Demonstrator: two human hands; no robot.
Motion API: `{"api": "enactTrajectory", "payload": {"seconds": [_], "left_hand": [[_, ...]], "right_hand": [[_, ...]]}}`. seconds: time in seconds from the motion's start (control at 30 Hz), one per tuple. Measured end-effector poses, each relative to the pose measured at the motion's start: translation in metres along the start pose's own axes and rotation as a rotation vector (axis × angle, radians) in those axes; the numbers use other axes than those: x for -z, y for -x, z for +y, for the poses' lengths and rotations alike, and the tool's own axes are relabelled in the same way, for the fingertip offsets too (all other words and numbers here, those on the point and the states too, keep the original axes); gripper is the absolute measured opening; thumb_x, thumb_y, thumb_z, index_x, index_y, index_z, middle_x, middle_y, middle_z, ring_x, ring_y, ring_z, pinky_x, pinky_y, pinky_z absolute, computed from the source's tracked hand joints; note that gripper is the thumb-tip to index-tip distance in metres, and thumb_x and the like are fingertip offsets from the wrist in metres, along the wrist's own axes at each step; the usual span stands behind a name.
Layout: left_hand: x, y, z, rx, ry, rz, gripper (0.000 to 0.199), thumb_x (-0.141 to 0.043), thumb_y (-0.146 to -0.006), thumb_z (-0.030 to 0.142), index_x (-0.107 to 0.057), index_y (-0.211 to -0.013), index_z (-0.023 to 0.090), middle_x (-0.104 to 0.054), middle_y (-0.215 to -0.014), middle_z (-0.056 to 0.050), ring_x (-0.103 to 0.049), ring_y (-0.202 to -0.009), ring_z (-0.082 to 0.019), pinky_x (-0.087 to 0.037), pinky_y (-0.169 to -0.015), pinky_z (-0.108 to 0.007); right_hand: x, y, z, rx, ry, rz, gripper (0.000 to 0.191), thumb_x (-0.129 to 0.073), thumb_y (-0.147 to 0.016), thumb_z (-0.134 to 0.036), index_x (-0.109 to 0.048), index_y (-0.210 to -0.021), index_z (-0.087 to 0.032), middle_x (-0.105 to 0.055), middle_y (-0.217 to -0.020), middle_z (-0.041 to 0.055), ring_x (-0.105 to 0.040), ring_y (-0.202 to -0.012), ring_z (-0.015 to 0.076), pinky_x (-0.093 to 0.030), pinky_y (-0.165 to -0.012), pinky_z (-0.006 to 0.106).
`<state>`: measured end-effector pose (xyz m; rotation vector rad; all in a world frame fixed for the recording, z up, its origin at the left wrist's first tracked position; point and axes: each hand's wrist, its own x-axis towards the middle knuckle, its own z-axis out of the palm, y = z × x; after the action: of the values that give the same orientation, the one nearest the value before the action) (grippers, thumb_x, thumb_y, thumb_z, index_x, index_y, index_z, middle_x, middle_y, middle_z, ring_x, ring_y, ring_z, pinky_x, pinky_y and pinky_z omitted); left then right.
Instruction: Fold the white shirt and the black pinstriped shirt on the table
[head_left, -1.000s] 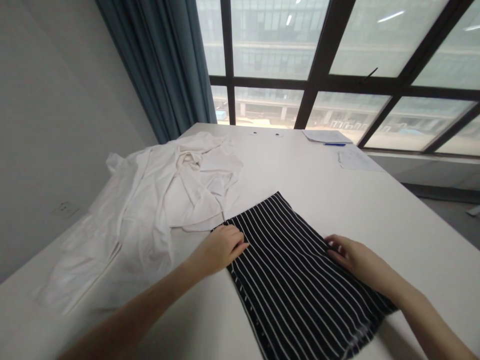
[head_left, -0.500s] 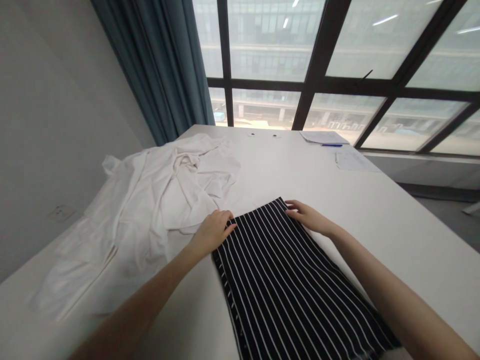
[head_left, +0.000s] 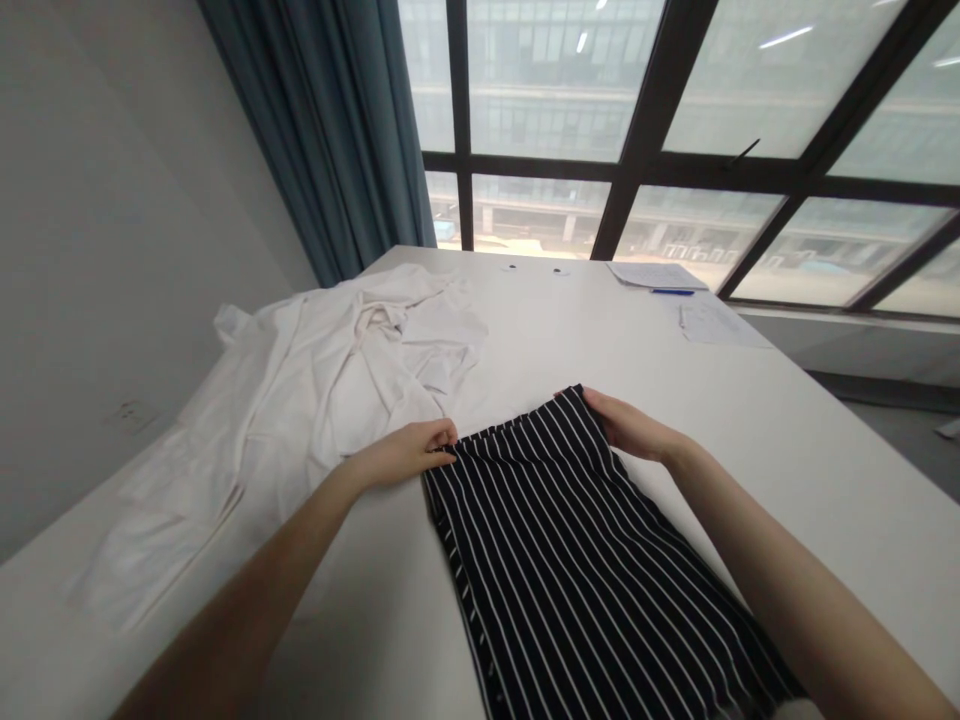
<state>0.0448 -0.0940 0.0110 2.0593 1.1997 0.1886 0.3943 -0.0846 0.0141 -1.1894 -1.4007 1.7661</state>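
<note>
A black cloth garment with thin white stripes (head_left: 555,540) lies lengthwise on the white table, its near end cut off by the bottom of the view. What kind of garment it is cannot be made out. My left hand (head_left: 412,452) pinches its far left corner between thumb and fingers. At the far right corner, my right hand (head_left: 622,420) grips the fabric, with some fingers hidden behind it. Between both hands the far edge is slightly raised and puckered.
A heap of crumpled white cloth (head_left: 300,390) covers the table's left side. Papers (head_left: 656,276) and a blue pen (head_left: 673,292) lie at the far right, with another sheet (head_left: 720,325) nearer. Behind the white table (head_left: 750,440) stand a blue curtain (head_left: 337,130) and windows.
Both hands have closed on the far corners of the striped garment. Its far edge has lifted a little and puckered. The view has shifted slightly.
</note>
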Motion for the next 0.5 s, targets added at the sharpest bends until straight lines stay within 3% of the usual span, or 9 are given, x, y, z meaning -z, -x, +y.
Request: {"api": "enactTrajectory", "payload": {"seconds": [0.13, 0.27, 0.37, 0.5], "left_hand": [[0.006, 0.0, -0.005, 0.065, 0.055, -0.028, 0.026, -0.057, -0.076, 0.044, -0.055, -0.076, 0.019, -0.053, -0.067, 0.001, -0.05, -0.067, -0.016, -0.036, -0.062, -0.026], [0.01, 0.0, -0.01, 0.096, 0.161, -0.032, 0.031, -0.062, -0.071, 0.049, -0.055, -0.074, 0.019, -0.054, -0.065, 0.002, -0.05, -0.064, -0.016, -0.037, -0.062, -0.026], [0.011, -0.001, -0.012, 0.106, 0.205, -0.029, 0.03, -0.064, -0.07, 0.047, -0.053, -0.072, 0.019, -0.05, -0.061, 0.004, -0.048, -0.06, -0.014, -0.035, -0.06, -0.025], [0.008, -0.005, -0.015, 0.153, 0.128, 0.025, 0.026, -0.063, -0.069, 0.043, -0.053, -0.071, 0.019, -0.051, -0.061, 0.004, -0.048, -0.061, -0.015, -0.035, -0.059, -0.026]], "right_hand": [[-0.001, 0.001, -0.004, 0.055, 0.166, 0.015, 0.045, -0.045, -0.094, -0.048, -0.055, -0.13, -0.025, -0.067, -0.119, 0.0062, -0.064, -0.104, 0.0214, -0.052, -0.09, 0.037], [-0.004, -0.008, -0.001, 0.191, 0.596, 0.305, 0.037, -0.042, -0.093, -0.047, -0.065, -0.103, -0.019, -0.071, -0.094, 0.0062, -0.065, -0.084, 0.0204, -0.052, -0.075, 0.034], [-0.005, -0.023, 0.006, 0.207, 0.734, 0.465, 0.034, -0.04, -0.093, -0.041, -0.063, -0.083, -0.019, -0.068, -0.081, 0.0073, -0.063, -0.079, 0.0228, -0.048, -0.074, 0.036], [-0.005, -0.037, 0.016, 0.212, 0.896, 0.593, 0.026, -0.044, -0.093, -0.034, -0.065, -0.086, -0.019, -0.068, -0.081, 0.0099, -0.063, -0.081, 0.0255, -0.046, -0.077, 0.038]]}}
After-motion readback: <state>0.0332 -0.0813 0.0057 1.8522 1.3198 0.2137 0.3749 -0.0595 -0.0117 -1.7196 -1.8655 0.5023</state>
